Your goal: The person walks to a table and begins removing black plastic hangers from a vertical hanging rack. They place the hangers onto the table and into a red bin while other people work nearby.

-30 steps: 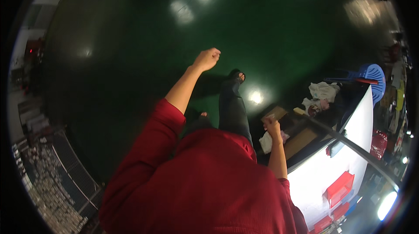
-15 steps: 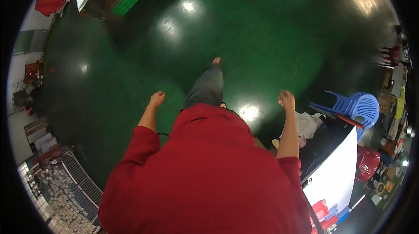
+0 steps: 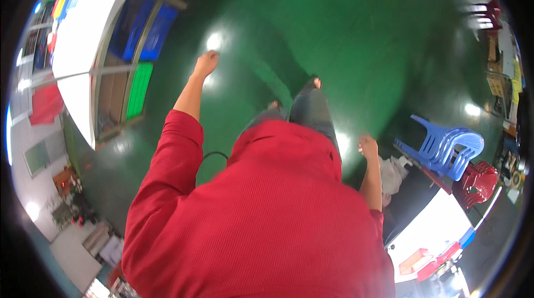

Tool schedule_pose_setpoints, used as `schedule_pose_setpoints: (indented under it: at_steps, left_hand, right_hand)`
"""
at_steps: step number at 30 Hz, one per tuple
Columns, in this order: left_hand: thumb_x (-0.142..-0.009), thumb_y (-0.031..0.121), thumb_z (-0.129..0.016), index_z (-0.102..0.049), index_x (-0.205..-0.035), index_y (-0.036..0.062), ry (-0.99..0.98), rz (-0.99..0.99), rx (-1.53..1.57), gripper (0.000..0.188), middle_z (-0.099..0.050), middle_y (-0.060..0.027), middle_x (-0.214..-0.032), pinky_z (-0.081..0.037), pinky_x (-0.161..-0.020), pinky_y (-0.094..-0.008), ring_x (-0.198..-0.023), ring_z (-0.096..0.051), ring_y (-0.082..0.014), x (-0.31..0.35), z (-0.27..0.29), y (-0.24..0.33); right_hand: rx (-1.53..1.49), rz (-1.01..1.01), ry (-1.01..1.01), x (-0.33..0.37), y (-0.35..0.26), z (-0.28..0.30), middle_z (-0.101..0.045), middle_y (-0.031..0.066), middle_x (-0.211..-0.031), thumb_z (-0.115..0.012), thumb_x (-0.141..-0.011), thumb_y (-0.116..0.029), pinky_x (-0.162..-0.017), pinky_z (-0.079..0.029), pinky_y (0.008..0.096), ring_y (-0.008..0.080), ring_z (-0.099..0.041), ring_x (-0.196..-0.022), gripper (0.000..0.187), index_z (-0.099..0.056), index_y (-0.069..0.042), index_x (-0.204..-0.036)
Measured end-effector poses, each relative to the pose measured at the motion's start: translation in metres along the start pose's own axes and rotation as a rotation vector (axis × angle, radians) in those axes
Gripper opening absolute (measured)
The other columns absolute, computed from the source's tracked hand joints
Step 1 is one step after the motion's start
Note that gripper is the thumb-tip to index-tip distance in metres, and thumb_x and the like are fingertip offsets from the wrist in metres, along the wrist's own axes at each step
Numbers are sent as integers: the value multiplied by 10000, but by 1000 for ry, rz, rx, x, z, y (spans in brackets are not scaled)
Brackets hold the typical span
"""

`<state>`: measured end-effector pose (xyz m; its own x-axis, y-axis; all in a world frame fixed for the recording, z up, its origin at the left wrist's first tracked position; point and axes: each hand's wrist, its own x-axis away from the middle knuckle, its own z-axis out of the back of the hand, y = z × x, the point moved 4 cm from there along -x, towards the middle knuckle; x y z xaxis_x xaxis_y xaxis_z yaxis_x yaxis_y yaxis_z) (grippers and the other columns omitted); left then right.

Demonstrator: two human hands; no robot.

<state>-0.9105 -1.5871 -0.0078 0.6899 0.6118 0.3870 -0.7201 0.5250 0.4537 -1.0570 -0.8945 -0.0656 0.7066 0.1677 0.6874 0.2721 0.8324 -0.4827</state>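
Note:
My left hand (image 3: 207, 63) swings forward over the floor with its fingers curled in; nothing shows in it. Lower and closer to my body, my right hand (image 3: 367, 147) hangs beside my hip, its fingers also curled and no object visible in them. Neither hand touches anything. Nearest to the right hand is a bundle of pale cloth (image 3: 391, 174), just beyond the forearm. My legs are in mid-stride, with the right foot (image 3: 317, 83) ahead of the left.
The floor (image 3: 356, 36) is green and shiny. On the left stands a white-topped table (image 3: 83, 31) with blue crates (image 3: 158, 31) and a green crate (image 3: 140, 89) beneath. To the right are stacked blue plastic chairs (image 3: 453, 145), a red chair (image 3: 479, 182) and another white tabletop (image 3: 431, 228) holding red trays.
I have walked forward, and the white-topped table has come further into view on the left. My left arm has swung forward; the right hand has dropped back slightly. My right foot now leads.

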Motion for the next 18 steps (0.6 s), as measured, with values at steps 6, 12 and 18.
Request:
schedule_pose_setpoints:
  at_steps: [6,12,18]
  left_hand:
    - [-866,252,-468,-636,-980,143,175,-372,137,231,-649,-123,-979,-493,-785,-424,-882,-617,-338,-270,3,263]
    - [-881,339,-481,-576,-1140,62,-704,-641,137,391,-592,-160,-1136,-437,-915,-402,-1054,-558,-328,-311,-38,416]
    - [-875,321,-507,-565,-1157,79,-359,-353,304,376,-589,-163,-1145,-424,-932,-419,-1080,-543,-335,-503,60,468]
  right_hand:
    - [510,-49,-295,-165,-66,107,-663,62,-687,-578,-817,-169,-456,-472,275,149,-628,-539,161,-670,-79,-913]
    - [646,315,61,-392,-386,200,-671,150,-791,-497,-813,-264,-738,-513,407,337,-643,-806,270,-662,-72,-907]
    - [248,423,-34,-645,-669,250,-661,75,-734,-513,-819,-153,-598,-504,320,187,-634,-647,201,-650,-70,-939]
